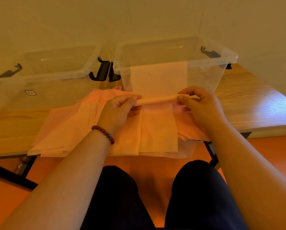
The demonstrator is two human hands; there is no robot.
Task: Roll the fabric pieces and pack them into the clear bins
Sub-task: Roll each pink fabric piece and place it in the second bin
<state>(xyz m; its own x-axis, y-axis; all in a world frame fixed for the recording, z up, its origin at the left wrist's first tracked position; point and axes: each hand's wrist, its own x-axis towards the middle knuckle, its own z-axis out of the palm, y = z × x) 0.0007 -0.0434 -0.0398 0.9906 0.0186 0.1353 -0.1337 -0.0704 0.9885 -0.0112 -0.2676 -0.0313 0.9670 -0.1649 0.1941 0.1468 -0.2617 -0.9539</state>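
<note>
Fabric roll [157, 100], pale pink and partly wound, is held just above the table between both hands. The left hand [120, 110] pinches its left end, with thumb and fingers [135, 97] closed around it; the right hand [200, 105] pinches the right end the same way, its fingers [187, 91] curled over the top and the thumb pressed against the front. The unrolled part of the same piece [158, 77] rises from the roll and hangs over the near rim of the right clear bin [228, 58], lying flat against its front wall.

Under the hands, a loose pile of pink fabric pieces [92, 130] spreads over the wooden table [248, 100] and overhangs its near edge. A second clear bin [55, 70] stands to the left of the first, with black latches [104, 70] between them. A plain wall rises behind the bins, and the floor [271, 155] is orange. A beaded bracelet [104, 132] circles the left wrist, and dark-trousered knees [122, 188] show below the table.

The roll's long axis runs left to right, nearly parallel to the table's near edge, with the right end slightly higher.
</note>
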